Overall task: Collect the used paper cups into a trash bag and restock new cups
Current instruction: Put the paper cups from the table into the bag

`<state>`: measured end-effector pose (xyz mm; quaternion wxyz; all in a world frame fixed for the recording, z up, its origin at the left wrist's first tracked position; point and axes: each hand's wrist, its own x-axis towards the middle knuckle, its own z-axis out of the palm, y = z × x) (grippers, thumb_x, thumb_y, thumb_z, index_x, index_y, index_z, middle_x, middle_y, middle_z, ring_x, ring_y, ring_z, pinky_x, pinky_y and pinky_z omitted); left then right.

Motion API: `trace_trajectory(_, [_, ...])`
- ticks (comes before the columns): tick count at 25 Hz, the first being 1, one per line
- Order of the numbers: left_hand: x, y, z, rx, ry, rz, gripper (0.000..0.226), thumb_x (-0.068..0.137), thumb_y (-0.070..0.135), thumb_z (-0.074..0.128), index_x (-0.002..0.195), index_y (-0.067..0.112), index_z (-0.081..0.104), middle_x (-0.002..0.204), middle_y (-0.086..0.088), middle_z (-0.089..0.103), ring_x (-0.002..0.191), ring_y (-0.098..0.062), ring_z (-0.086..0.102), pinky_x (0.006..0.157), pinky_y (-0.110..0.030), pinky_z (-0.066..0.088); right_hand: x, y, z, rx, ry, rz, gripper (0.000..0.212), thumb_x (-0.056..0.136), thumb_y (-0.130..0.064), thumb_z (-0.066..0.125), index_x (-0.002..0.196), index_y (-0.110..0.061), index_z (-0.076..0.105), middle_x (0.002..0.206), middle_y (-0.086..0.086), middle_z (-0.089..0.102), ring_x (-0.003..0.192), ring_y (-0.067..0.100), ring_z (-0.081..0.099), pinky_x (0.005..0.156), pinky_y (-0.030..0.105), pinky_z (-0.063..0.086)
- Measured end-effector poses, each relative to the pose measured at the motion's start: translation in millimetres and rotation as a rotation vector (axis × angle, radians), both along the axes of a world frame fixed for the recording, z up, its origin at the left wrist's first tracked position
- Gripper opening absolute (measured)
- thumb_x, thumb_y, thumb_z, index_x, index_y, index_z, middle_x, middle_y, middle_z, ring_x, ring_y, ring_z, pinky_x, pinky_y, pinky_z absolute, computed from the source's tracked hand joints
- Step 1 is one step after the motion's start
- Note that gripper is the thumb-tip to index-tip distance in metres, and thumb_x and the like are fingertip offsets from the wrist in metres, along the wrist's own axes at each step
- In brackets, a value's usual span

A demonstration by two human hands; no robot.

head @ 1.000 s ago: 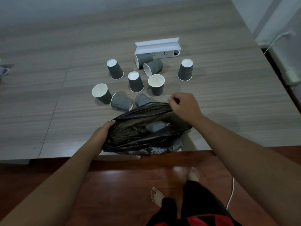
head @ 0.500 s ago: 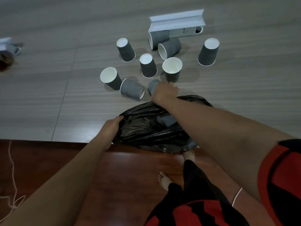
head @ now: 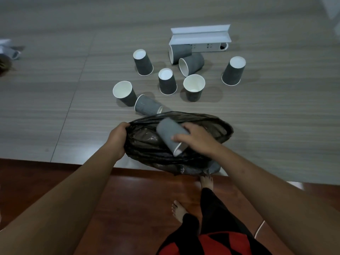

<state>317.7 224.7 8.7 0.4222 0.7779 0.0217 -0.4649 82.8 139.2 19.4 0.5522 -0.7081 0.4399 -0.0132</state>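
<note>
A black trash bag [head: 152, 150] lies open at the table's near edge. My left hand [head: 117, 138] grips its left rim. My right hand [head: 197, 138] holds a grey paper cup [head: 169, 134] tilted over the bag's mouth, rim toward me. Several more grey cups stand or lie on the table beyond the bag: one on its side [head: 148, 107] just behind the bag, one upright [head: 194, 87], one upside down [head: 167, 81], and others farther back.
A white open box [head: 200, 38] sits behind the cups, with a cup [head: 179, 52] lying at its mouth. The grey wooden table [head: 276, 116] ends near me over a red-brown floor [head: 128, 199]. Pale objects [head: 9, 51] lie at the far left.
My right hand reached to the cup lying behind the bag, picked it up and brought it back over the bag's mouth. My left hand kept its grip on the bag's rim.
</note>
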Motion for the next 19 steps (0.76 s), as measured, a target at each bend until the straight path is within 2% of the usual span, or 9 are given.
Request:
trace_trajectory(2, [0.6,-5.8,4.2,-0.103,0.053,0.035,0.025,0.091,0.029,0.050,0.089,0.012,0.068,0.087,-0.010,0.073,0.075,-0.028,0.068,0.072,-0.035,0.053,6.9,13.9,-19.0,-0.002,0.123,0.106,0.057,0.079,-0.054,0.067,0.124,-0.019,0.060,0.117,0.001,0.065,0.103,0.020,0.061,0.081,0.030,0.048])
trace_trajectory(4, [1.3,-10.8,9.1,-0.229,0.140,0.055,0.029,0.094,0.030,0.047,0.095,0.011,0.070,0.095,-0.011,0.074,0.083,-0.028,0.070,0.081,-0.037,0.054,19.6,23.7,-34.6,-0.175,0.207,0.147,0.072,0.084,-0.061,0.059,0.138,-0.015,0.048,0.136,0.007,0.053,0.123,0.025,0.049,0.096,0.036,0.044])
trace_trajectory(6, [-0.1,-11.9,14.3,-0.281,0.212,0.000,0.031,0.095,0.031,0.045,0.102,0.011,0.069,0.099,-0.010,0.074,0.087,-0.027,0.070,0.083,-0.036,0.054,30.5,28.7,-45.3,-0.371,0.317,0.129,0.074,0.090,-0.061,0.049,0.145,-0.012,0.038,0.148,0.011,0.036,0.135,0.033,0.031,0.104,0.044,0.039])
trace_trajectory(9, [-8.0,-5.3,16.3,-0.174,0.211,-0.183,0.031,0.096,0.034,0.050,0.102,0.013,0.071,0.092,-0.008,0.078,0.076,-0.022,0.074,0.075,-0.031,0.054,31.2,24.6,-50.7,-0.488,0.370,0.075,0.065,0.094,-0.056,0.046,0.139,-0.010,0.042,0.139,0.012,0.035,0.128,0.034,0.033,0.096,0.047,0.044])
trace_trajectory(12, [-11.6,3.9,8.9,-0.077,0.184,-0.295,0.030,0.093,0.038,0.060,0.104,0.013,0.073,0.101,-0.012,0.077,0.078,-0.022,0.074,0.077,-0.032,0.055,15.8,19.9,-55.6,-0.567,0.342,0.086,0.063,0.094,-0.061,0.039,0.135,-0.014,0.046,0.130,0.010,0.041,0.119,0.031,0.039,0.093,0.044,0.046])
trace_trajectory(15, [-11.2,7.7,2.3,-0.056,0.196,-0.271,0.034,0.092,0.040,0.061,0.109,0.012,0.072,0.106,-0.014,0.076,0.084,-0.025,0.074,0.081,-0.035,0.056,-7.7,10.7,-62.0,-0.662,0.244,0.138,0.062,0.093,-0.062,0.040,0.133,-0.016,0.049,0.121,0.007,0.045,0.113,0.027,0.044,0.092,0.042,0.047])
trace_trajectory(17, [-10.7,5.2,1.2,-0.061,0.215,-0.191,0.033,0.095,0.040,0.058,0.105,0.012,0.073,0.101,-0.013,0.077,0.081,-0.024,0.075,0.078,-0.034,0.056,-19.9,1.8,-67.5,-0.714,0.203,0.232,0.055,0.091,-0.056,0.052,0.130,-0.017,0.055,0.115,0.005,0.046,0.109,0.025,0.048,0.087,0.040,0.050])
trace_trajectory(19, [-10.0,2.1,1.9,-0.078,0.245,-0.143,0.034,0.097,0.041,0.053,0.101,0.014,0.073,0.098,-0.012,0.077,0.078,-0.024,0.075,0.078,-0.034,0.055,-21.0,-3.7,-71.6,-0.654,0.157,0.223,0.049,0.089,-0.048,0.062,0.126,-0.017,0.059,0.111,0.004,0.047,0.103,0.024,0.053,0.081,0.037,0.052])
